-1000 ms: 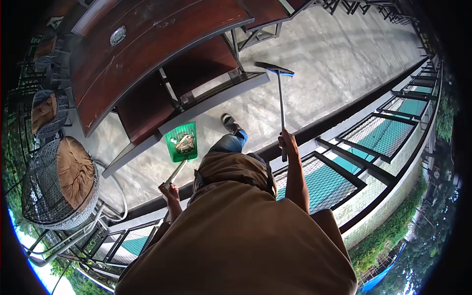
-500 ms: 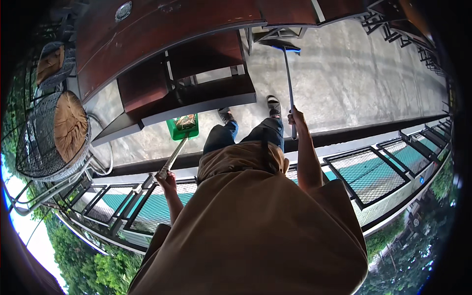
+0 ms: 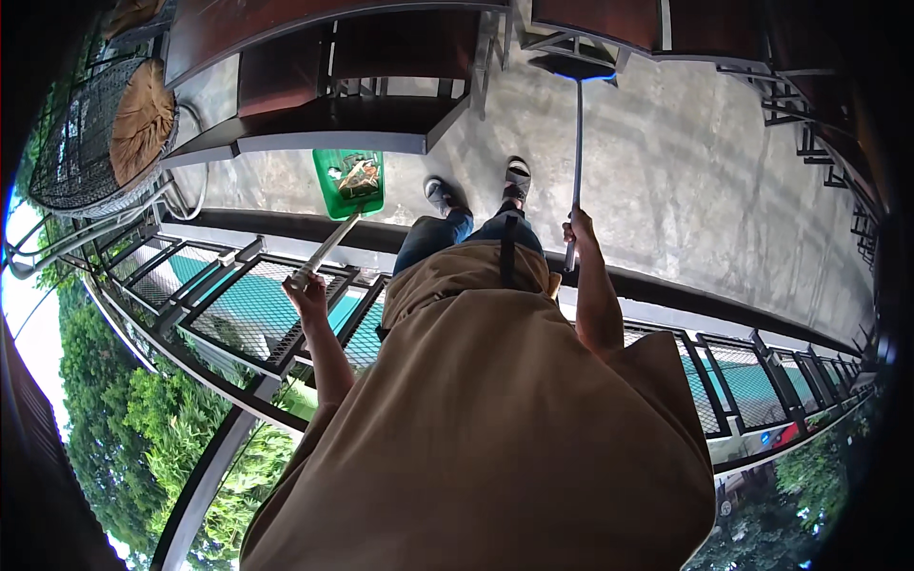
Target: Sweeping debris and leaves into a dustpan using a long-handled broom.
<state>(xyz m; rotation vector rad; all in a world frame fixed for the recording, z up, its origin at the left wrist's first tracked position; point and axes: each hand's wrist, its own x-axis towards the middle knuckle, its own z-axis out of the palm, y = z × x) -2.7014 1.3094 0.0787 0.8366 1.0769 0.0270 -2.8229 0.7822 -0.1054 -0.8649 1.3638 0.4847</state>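
My left hand (image 3: 307, 293) is closed round the upper end of a pale handle that runs down to a green dustpan (image 3: 322, 190). Dry leaves and scraps (image 3: 359, 179) lie in the pan, which rests on or just above the concrete floor beside a bench. On the other side, my right hand (image 3: 579, 228) grips the dark handle of a broom (image 3: 578, 143) near its top. The broom's wide head, dark with a blue edge, reaches far ahead to the foot of a table frame. Between the two tools stand my feet in dark sandals.
A long dark bench (image 3: 314, 135) and reddish-brown tables (image 3: 609, 21) stand ahead. At the left is a woven chair (image 3: 71, 143) with a brown cushion (image 3: 143, 119). Behind me runs a mesh railing (image 3: 248, 309), with trees beyond. Concrete floor (image 3: 695, 171) stretches to the right.
My view has shifted, and more of the dustpan now shows past the bench. The broom head appears farther right, by another table's legs. Both hands keep their hold.
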